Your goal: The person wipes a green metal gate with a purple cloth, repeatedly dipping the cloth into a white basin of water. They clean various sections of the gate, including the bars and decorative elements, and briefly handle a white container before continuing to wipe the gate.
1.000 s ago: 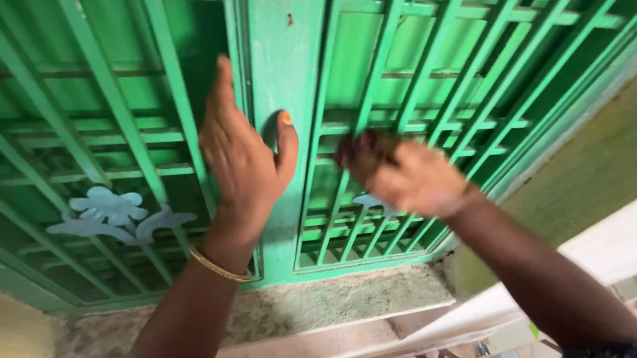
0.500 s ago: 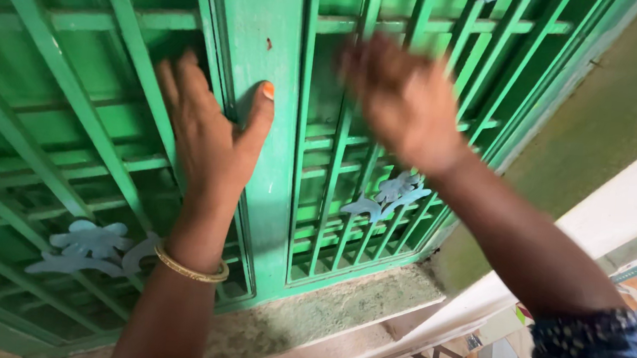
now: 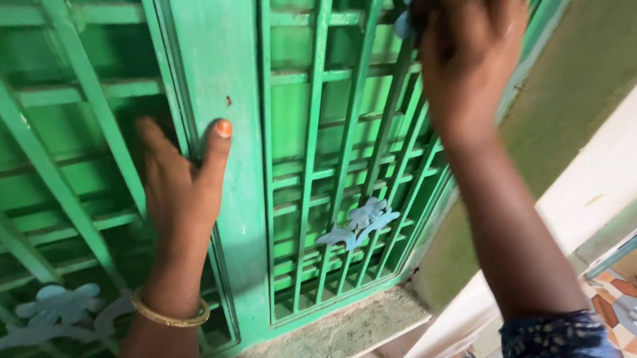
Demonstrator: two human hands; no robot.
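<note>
**Wiping the green window grille**

The green grille (image 3: pixel 320 163) stood upright before us, above the sill (image 3: pixel 335 332). Our left hand (image 3: pixel 177 189) lay open, flat against the centre post (image 3: pixel 212 75), bracing. Right hand (image 3: pixel 463 53) reached high on the bars; its grip we could not tell. Steady bracing and full strokes along each bar seemed best.

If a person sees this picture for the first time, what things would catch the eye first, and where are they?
The bright green metal grille fills most of the view. At the lower left, the left hand lies flat against its wide upright post, the thumb showing an orange nail and the wrist a gold bangle. At the top right, the right hand reaches up to the bars; pale blue flower-shaped ornaments sit lower on the grille.
</note>
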